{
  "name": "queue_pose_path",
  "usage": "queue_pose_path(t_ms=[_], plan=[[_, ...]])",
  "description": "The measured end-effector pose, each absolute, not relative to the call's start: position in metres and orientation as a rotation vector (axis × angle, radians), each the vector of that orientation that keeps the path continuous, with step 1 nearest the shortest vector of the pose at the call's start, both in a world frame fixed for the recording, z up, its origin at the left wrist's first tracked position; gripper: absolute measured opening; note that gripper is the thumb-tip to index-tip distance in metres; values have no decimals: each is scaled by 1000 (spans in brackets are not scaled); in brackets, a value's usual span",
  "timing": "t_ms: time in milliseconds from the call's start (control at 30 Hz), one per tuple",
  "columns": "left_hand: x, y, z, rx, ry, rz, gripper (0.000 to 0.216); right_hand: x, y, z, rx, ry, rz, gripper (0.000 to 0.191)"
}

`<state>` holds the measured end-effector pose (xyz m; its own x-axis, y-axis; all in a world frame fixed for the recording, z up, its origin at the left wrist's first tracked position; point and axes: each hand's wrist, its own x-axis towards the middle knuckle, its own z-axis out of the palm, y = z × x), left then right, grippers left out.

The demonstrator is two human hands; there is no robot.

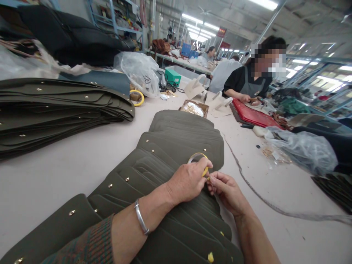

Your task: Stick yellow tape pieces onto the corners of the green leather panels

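Observation:
My left hand (188, 181) is closed around a roll of yellow tape (195, 155), whose ring sticks up above the fingers. Close beside it, my right hand (227, 190) pinches a small bit of yellow tape (208, 178) between thumb and finger. Both hands are over overlapping dark olive panels (162, 165), fanned out along the table and dotted with gold-coloured metal fittings (127, 179). Small yellow scraps (210, 257) lie on the panels near the bottom of the view. My fingertips partly hide the tape between the hands.
A thick stack of olive panels (63, 106) lies left, with another yellow tape roll (142, 98) beyond it. Ahead stands a box of gold fittings (203, 107). A grey cord (242, 172) runs along the right. A co-worker (247, 82) sits behind a red leather piece (255, 114).

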<state>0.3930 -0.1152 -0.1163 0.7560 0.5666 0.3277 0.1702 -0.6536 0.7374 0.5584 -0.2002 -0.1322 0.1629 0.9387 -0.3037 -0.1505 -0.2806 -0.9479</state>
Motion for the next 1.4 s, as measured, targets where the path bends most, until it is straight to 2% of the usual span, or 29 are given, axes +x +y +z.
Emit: queue_pose_path(t_ms=[1067,1400], plan=[[392,-116,-114,2211,543,754,39,550,-200,-131,-1297,-789,1390,24],[394,-118,-110,2139,678,718,40,546,-199,-128,-1338,-850,1312,27]])
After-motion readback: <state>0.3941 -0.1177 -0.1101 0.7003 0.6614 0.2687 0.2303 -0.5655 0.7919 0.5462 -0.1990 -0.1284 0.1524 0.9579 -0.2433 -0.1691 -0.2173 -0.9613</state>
